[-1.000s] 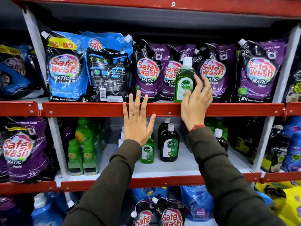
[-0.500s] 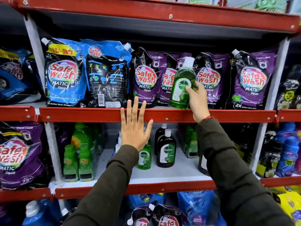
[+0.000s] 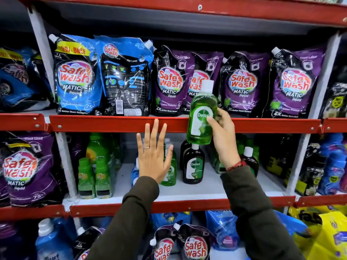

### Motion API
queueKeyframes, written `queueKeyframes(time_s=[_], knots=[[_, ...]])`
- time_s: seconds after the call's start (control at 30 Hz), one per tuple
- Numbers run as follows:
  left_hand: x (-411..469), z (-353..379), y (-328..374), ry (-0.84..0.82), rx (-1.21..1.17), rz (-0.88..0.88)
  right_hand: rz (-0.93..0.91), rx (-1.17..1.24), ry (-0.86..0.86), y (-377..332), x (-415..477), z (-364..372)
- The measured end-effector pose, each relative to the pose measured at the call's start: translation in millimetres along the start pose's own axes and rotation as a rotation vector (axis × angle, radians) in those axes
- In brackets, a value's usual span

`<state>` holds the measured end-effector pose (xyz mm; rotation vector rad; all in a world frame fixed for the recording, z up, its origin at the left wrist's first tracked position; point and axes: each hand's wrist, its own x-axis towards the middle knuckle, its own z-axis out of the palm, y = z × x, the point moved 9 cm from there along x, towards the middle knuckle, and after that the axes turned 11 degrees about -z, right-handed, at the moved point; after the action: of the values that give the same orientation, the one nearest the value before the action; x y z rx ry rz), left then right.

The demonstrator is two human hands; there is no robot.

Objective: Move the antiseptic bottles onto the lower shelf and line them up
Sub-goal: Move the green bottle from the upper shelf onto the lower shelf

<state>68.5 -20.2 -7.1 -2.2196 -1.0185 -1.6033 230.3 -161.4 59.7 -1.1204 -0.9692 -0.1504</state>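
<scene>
**Green bottle held in front of the red shelf rail**

Taking the red shelf rail (image 3: 112, 123) as the mark: above it at the left stand blue Safe Wash pouches (image 3: 75, 76), with purple Safe Wash pouches (image 3: 170, 81) further right along the same upper shelf. Below the rail, on the white lower shelf (image 3: 206, 190), small green bottles (image 3: 93, 177) stand at the left end.

The left hand (image 3: 153, 158) is raised flat just below the rail, its fingers (image 3: 148, 136) spread apart and holding nothing; the fingertips overlap the rail's lower edge. Behind this palm a green Dettol bottle (image 3: 170, 175) stands on the lower shelf, and just right of it a dark Dettol bottle (image 3: 193, 166).

The right hand (image 3: 223, 134) holds the green antiseptic bottle (image 3: 201, 113) in the air across the rail, white cap above the rail, base below it, slightly tilted. Its fingers are clamped around the bottle's right side and label.
</scene>
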Motion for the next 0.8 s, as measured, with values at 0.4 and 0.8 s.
queueKeyframes(time_s=[0.4,0.8], knots=[[-125.6,54.2,-42.1,-0.294,-0.017,-0.065,0.145,-0.074,-0.192,101.7,-114.5,35.8],[-213.8,97.2,-70.9,-0.520,0.028,-0.120,0.332,-0.073,-0.297,206.1,-138.9,67.7]])
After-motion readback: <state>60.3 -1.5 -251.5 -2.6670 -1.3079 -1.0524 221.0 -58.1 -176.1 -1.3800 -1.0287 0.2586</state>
